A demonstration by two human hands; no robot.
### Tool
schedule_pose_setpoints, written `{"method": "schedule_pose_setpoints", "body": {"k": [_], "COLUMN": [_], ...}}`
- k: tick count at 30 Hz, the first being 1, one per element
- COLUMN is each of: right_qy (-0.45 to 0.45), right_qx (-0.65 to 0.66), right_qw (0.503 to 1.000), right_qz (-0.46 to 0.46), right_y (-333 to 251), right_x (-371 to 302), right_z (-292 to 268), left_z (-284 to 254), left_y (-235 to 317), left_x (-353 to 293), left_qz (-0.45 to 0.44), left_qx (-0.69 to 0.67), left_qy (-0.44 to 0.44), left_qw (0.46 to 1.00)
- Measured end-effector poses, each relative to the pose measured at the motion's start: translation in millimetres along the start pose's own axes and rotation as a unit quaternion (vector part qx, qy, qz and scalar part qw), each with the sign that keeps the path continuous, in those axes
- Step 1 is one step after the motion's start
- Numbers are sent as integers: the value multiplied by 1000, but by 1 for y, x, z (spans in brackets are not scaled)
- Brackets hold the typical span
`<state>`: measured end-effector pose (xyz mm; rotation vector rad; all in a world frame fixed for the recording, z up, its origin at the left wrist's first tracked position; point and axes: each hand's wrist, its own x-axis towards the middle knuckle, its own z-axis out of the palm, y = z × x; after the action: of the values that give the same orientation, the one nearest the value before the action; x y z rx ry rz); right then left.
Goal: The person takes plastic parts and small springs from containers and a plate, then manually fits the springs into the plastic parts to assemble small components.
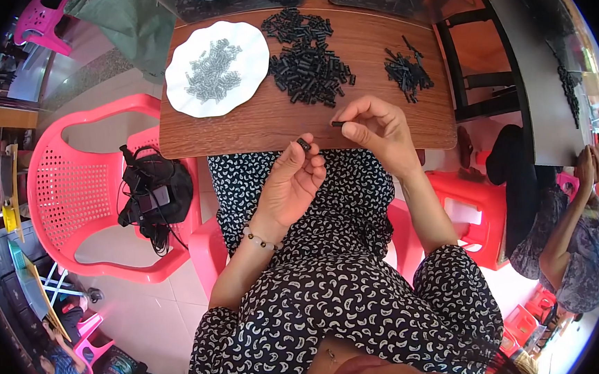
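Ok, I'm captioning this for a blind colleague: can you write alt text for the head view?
A person's left hand and right hand each pinch a small black piece by the near edge of a brown table. On it are a white plate of small silvery pieces, a black heap and, farther right, a smaller black pile.

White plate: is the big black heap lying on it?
No: the white plate holds small silvery pieces, while the black heap lies on the table right of it.
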<state>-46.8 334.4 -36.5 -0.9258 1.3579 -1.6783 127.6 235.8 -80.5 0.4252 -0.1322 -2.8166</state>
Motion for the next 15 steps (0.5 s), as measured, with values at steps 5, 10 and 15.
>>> {"method": "schedule_pose_setpoints", "body": {"k": [5, 10, 15], "right_qy": [8, -11, -22], "right_qx": [47, 87, 70], "right_qw": [998, 995, 997], "right_qz": [32, 42, 12], "right_y": [3, 3, 4], "right_x": [-10, -13, -13], "right_z": [9, 16, 16], "left_z": [3, 6, 5], "left_y": [-4, -7, -8], "left_x": [0, 2, 3], "left_qz": [-7, -6, -10], "left_qx": [19, 22, 21], "left_qy": [19, 14, 22], "left_qw": [1000, 1000, 999]}}
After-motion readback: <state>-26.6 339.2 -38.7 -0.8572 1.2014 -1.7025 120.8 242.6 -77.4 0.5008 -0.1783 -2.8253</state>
